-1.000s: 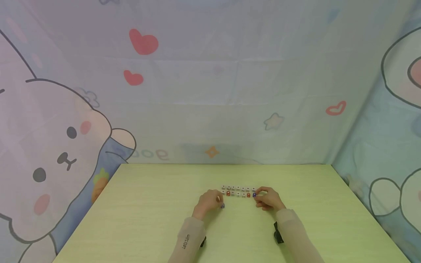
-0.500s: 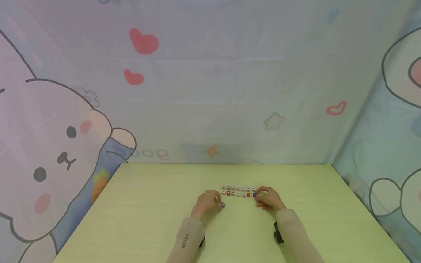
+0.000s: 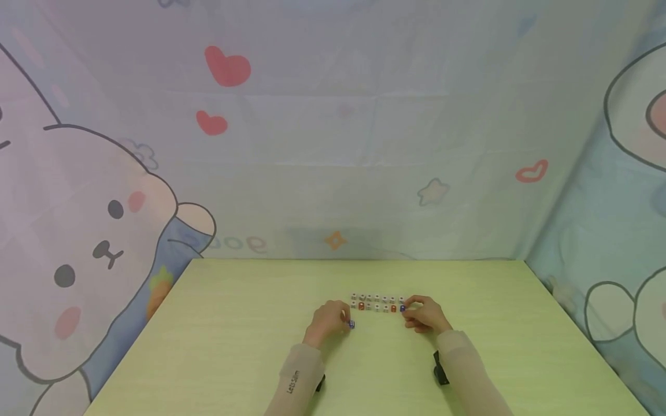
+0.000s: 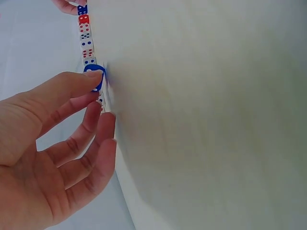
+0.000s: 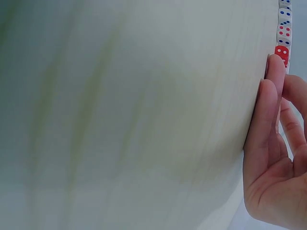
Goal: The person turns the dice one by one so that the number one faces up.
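Note:
My left hand point(image 3: 329, 318) pinches a blue die point(image 4: 94, 76) with white pips between thumb and index finger, just in front of the left part of two rows of small dice. The other fingers are half bent. At the right end of the front row, my right hand point(image 3: 425, 315) holds thumb and index finger at another blue die point(image 3: 403, 308). That die is hidden behind the fingers in the right wrist view. Between the hands, the front row has white dice point(image 3: 377, 308), a red die point(image 3: 361, 306) toward the left and a second red die point(image 3: 393, 308) toward the right.
A back row of white dice point(image 3: 377, 298) lies close behind the front row. The light yellow-green table point(image 3: 234, 323) ends at a hanging cartoon-print cloth point(image 3: 333, 144). Dark straps with small devices sit at both wrists.
The blue die in my left fingers has shifted very slightly and shows its pips more plainly than a second ago. My right hand and the rows have stayed in place.

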Action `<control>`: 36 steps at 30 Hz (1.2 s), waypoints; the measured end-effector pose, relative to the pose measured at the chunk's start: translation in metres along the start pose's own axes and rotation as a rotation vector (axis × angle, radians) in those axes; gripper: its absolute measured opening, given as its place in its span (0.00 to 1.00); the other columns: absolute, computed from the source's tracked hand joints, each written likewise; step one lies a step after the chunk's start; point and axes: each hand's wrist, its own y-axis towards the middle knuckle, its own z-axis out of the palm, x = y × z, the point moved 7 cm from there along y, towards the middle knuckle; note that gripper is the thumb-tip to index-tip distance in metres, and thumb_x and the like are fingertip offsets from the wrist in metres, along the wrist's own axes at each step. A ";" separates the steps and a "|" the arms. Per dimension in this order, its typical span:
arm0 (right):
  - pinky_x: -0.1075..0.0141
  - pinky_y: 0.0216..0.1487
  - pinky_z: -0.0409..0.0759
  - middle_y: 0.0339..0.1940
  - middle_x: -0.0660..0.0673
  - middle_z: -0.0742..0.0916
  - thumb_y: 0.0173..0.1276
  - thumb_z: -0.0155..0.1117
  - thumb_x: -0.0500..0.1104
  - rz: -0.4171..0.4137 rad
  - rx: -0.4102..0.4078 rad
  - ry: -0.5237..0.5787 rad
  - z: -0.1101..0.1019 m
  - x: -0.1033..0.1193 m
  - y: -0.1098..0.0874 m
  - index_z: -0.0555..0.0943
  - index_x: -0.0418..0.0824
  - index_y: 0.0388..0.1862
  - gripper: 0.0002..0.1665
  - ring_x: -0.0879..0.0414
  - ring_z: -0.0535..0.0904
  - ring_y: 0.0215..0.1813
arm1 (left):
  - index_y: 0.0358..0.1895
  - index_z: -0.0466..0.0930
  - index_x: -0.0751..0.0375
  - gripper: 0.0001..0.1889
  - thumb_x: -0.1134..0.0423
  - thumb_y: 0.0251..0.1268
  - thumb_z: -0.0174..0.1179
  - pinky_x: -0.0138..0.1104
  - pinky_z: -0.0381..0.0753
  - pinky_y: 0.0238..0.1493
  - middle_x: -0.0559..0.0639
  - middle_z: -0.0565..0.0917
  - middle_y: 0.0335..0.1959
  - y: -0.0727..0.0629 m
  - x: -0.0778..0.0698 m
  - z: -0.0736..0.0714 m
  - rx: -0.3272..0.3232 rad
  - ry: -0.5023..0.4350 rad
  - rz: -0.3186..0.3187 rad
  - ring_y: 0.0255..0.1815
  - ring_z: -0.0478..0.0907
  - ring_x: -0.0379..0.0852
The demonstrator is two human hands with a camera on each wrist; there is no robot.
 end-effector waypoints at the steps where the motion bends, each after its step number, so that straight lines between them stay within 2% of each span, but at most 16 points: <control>1: 0.69 0.16 0.74 0.16 0.49 0.83 0.55 0.63 0.38 -0.003 0.000 0.000 0.000 0.000 0.000 0.77 0.40 0.41 0.13 0.61 0.79 0.17 | 0.24 0.79 0.59 0.09 0.71 0.36 0.67 0.36 0.71 0.27 0.50 0.80 0.27 0.000 -0.001 -0.001 -0.002 0.000 0.001 0.25 0.72 0.45; 18: 0.70 0.16 0.75 0.16 0.49 0.83 0.55 0.63 0.38 0.008 0.003 0.009 0.000 0.000 -0.001 0.77 0.40 0.42 0.14 0.62 0.79 0.17 | 0.24 0.78 0.57 0.08 0.68 0.39 0.68 0.33 0.68 0.24 0.48 0.80 0.25 0.001 -0.001 0.000 0.003 0.012 0.006 0.24 0.70 0.42; 27: 0.70 0.15 0.72 0.17 0.48 0.83 0.56 0.62 0.38 -0.003 0.027 0.025 0.000 0.002 -0.004 0.77 0.39 0.41 0.13 0.61 0.78 0.16 | 0.26 0.79 0.57 0.08 0.69 0.39 0.68 0.38 0.73 0.29 0.50 0.81 0.28 -0.001 0.000 0.001 0.002 0.016 -0.004 0.28 0.74 0.46; 36: 0.70 0.15 0.72 0.16 0.48 0.83 0.55 0.63 0.39 0.007 0.014 0.020 0.000 0.000 -0.001 0.77 0.40 0.40 0.12 0.61 0.78 0.16 | 0.25 0.78 0.58 0.08 0.69 0.40 0.68 0.36 0.71 0.26 0.51 0.80 0.28 0.001 0.000 0.000 0.000 -0.010 0.002 0.25 0.73 0.45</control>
